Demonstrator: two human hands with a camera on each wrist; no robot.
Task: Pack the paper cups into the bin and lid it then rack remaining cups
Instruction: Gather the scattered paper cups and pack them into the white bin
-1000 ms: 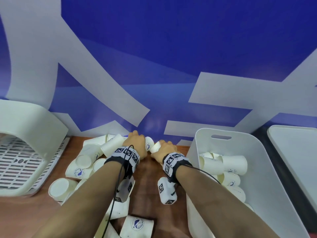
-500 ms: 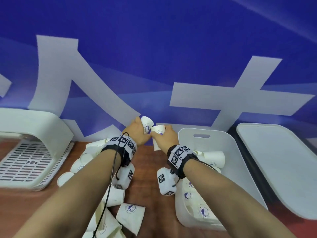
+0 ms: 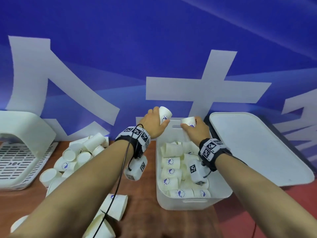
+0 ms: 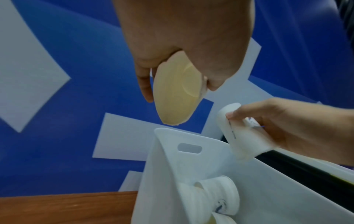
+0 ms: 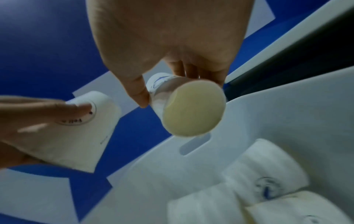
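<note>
Both my hands hold a paper cup each, raised over the far end of the open white bin.

From the left: a white slotted plastic rack (image 3: pixel 16 158) sits at the table's left edge, then a loose heap of white paper cups (image 3: pixel 77 155) on the brown wooden table (image 3: pixel 147 219). My left hand (image 3: pixel 152 125) has fingers and thumb wrapped round one white paper cup with a blue logo (image 3: pixel 164 115), above the bin's left far corner. My right hand (image 3: pixel 197 130) grips a second white paper cup (image 3: pixel 188 121) over the far wall. The white rectangular plastic bin (image 3: pixel 192 204) below is partly filled with cups lying on their sides, with open room above them. The flat white lid (image 3: pixel 257 148) lies just beside the bin's right edge.
</note>
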